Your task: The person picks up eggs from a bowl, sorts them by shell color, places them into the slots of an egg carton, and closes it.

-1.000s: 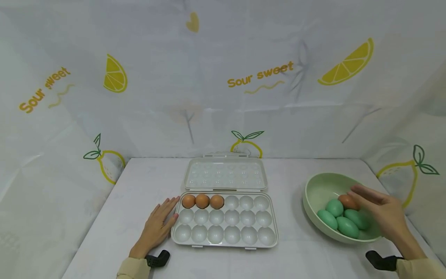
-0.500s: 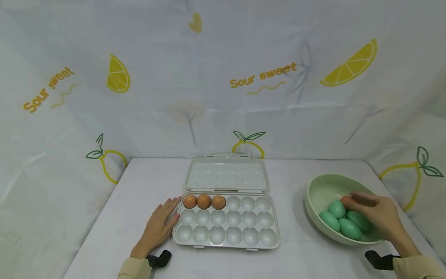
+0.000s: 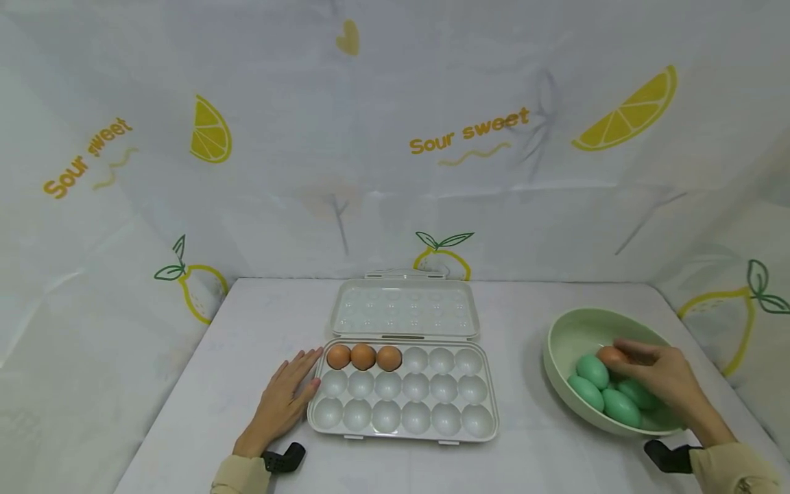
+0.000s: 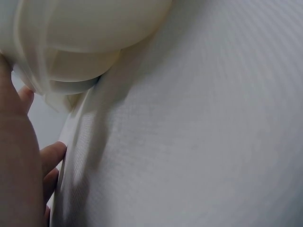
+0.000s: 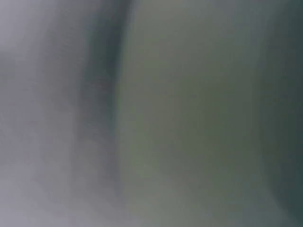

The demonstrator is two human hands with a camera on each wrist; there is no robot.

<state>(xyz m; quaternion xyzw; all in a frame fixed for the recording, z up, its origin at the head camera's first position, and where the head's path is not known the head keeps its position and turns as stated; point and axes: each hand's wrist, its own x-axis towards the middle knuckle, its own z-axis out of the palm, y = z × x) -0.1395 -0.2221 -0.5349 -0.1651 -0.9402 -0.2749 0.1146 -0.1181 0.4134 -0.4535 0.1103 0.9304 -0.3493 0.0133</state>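
Beige cloth covers your left wrist; that left hand (image 3: pixel 280 403) lies with fingers extended, holding nothing, thumb and fingertips touching the left side of the pale egg tray (image 3: pixel 401 436). You have its clear lid (image 3: pixel 404 310) folded back behind it, and three brown eggs (image 3: pixel 363 357) sitting in the leftmost cups of the back row. Well apart to the right, the green bowl (image 3: pixel 566 336) holds four visible green eggs (image 3: pixel 621 408); inside it, your right hand (image 3: pixel 663 374) pinches another brown egg (image 3: pixel 609 355) between thumb and fingers.
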